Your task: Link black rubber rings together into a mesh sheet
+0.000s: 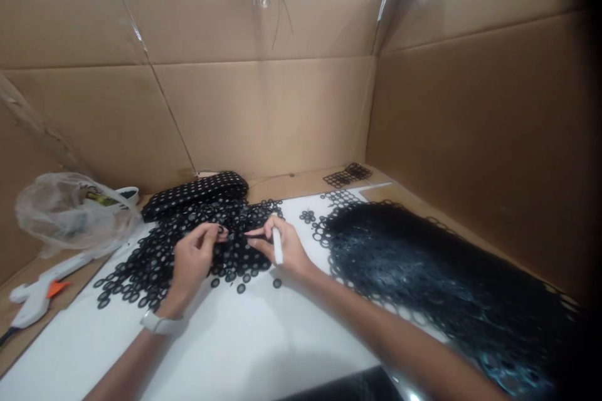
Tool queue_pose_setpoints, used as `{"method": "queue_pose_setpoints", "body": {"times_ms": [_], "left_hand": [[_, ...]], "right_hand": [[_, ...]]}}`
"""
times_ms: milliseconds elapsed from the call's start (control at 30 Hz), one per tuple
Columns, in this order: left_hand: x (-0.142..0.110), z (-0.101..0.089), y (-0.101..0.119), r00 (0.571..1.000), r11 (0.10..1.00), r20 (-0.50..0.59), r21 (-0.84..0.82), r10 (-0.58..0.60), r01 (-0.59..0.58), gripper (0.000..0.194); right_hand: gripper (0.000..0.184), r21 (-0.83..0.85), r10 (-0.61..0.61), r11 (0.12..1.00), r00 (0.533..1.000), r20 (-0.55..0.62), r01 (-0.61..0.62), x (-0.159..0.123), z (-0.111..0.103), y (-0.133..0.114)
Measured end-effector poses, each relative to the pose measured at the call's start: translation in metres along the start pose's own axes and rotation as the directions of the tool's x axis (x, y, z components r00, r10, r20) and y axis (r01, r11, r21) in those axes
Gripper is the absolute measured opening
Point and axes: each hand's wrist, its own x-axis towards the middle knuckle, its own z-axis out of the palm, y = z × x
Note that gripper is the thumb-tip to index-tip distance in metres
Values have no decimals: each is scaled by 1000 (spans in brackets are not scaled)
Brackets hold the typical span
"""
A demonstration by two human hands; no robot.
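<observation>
My left hand, a pale watch on its wrist, pinches a small black ring between thumb and fingertips. Just to its right, my right hand holds a white pen-like stick. A thin dark piece shows at the right fingertips, too small to make out. Both hands hover over a heap of black rings, many with pale centres. A few loose rings lie on the white sheet below the hands.
Right of my arm lies a large black mat of joined rings, partly glossy. Ring lattice pieces lie behind it. A dotted black roll borders the heap. A plastic bag, white tub and glue gun stand left. Cardboard walls enclose everything.
</observation>
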Motion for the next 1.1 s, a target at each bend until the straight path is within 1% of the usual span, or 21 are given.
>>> {"method": "queue_pose_setpoints", "body": {"times_ms": [67,100,167,233,333,367,467,533,567,600,633,667,700,800,900,1000,1033,1100], "left_hand": [[10,-12,-11,998,997,-69,75,7,-2,38],[15,-18,-15,996,993,-84,116,23,-13,37],[23,-26,-19,993,980,-87,185,84,-67,37],[26,-27,-17,984,964,-91,232,153,-128,38],[19,-19,-4,971,950,-71,232,230,-208,37],[14,-15,3,968,949,-45,212,249,-234,35],[-3,-1,20,952,946,81,116,296,-304,27],[-11,8,25,944,947,127,66,304,-314,26],[-13,12,24,946,952,134,48,295,-304,29],[-15,16,22,959,970,147,2,241,-244,30],[-15,18,20,973,986,158,-56,167,-160,32],[-16,20,17,980,992,168,-93,104,-89,34],[-16,21,13,983,993,178,-117,52,-31,37],[-17,21,7,978,985,201,-151,-55,87,43],[-17,21,8,963,966,247,-203,-107,159,46],[-16,22,13,946,944,304,-266,-112,197,51],[-14,22,14,944,936,309,-285,-113,205,54],[-11,20,12,952,928,280,-309,-121,209,58]], "right_hand": [[44,9,32,999,999,4,-32,2,-4,3],[44,24,59,998,998,8,-59,3,-6,6],[47,76,131,988,991,8,-132,6,-9,10],[50,134,191,973,981,-28,-186,8,-8,14],[55,209,225,957,970,-91,-202,8,-3,16],[57,233,226,953,968,-110,-196,7,-1,17],[65,308,224,937,961,-162,-167,5,4,17],[65,324,221,934,957,-189,-151,5,4,17],[65,316,215,938,957,-196,-146,6,3,17],[64,299,210,943,957,-200,-144,5,3,17],[63,281,204,949,958,-200,-143,5,2,17],[63,263,198,954,961,-196,-143,4,2,16],[64,242,189,960,963,-190,-141,3,2,16],[64,187,153,975,974,-165,-121,1,3,12],[63,84,96,993,990,-107,-87,0,4,3],[61,6,72,997,995,-67,-72,0,5,-6],[61,-1,67,998,996,-64,-68,0,6,-8],[61,-8,47,999,996,-73,-48,0,7,-8]]}}
